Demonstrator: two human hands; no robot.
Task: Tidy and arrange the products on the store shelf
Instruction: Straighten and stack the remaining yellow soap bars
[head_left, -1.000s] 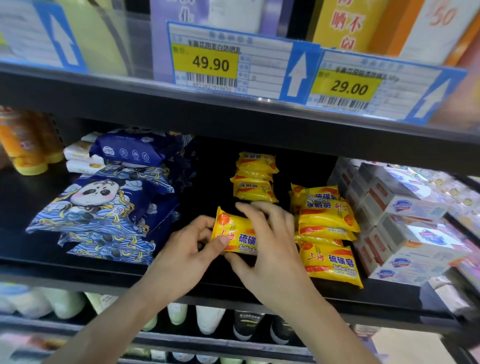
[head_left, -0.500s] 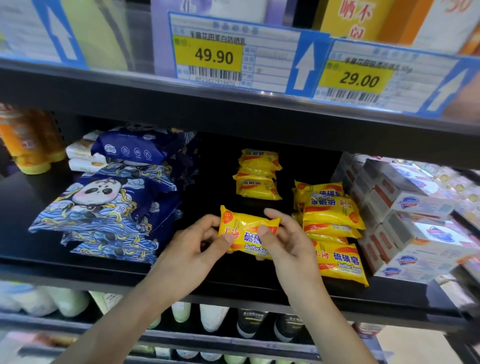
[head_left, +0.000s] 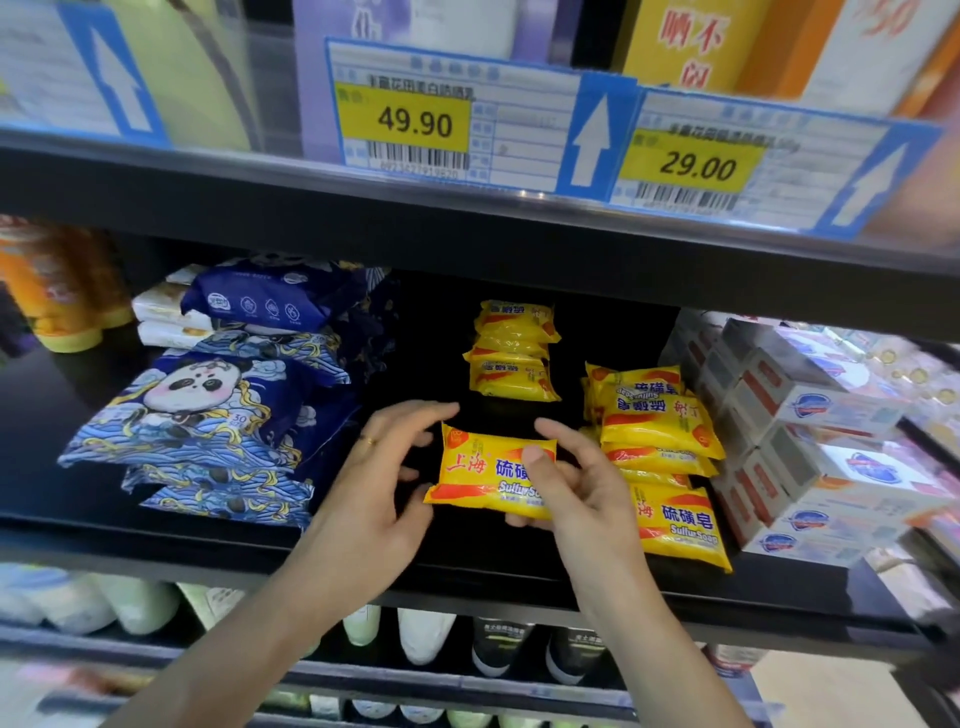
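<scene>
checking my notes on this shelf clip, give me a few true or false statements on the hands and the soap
1. The right hand holds the yellow soap pack. True.
2. The left hand grips a panda wipes pack. False: its fingers are spread beside the soap pack, clear of the wipes.
3. A stack of yellow soap packs lies right of the held pack. True.
4. The price tag above reads 19.90. False: it reads 49.90.
5. The white boxes sit left of the wipes. False: they are at the shelf's right end.
</scene>
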